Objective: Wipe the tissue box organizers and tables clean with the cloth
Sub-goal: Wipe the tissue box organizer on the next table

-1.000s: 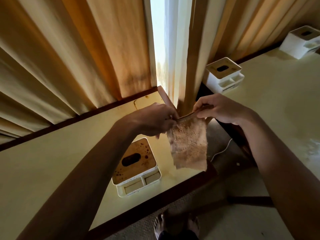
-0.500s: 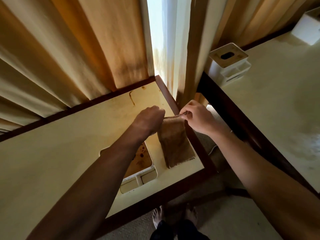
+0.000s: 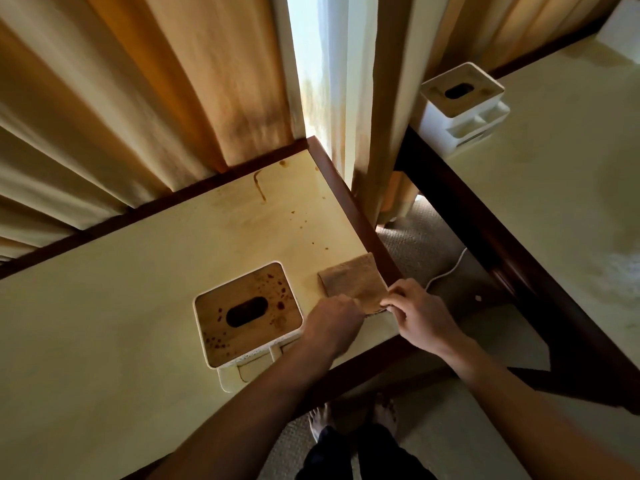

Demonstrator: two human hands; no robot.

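Head view: the folded brown cloth [image 3: 353,282] lies flat on the cream table [image 3: 138,282], its near edge pinched by the left hand [image 3: 334,323] and the right hand [image 3: 420,315]. Just left of the left hand stands a stained tissue box organizer [image 3: 247,315]; a second organizer [image 3: 462,105] stands well beyond the right hand.

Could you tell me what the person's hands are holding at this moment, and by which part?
Both hands hold the brown cloth by its near edge: the left hand at the near left corner, the right hand pinching the near right corner. The rest lies on the table.
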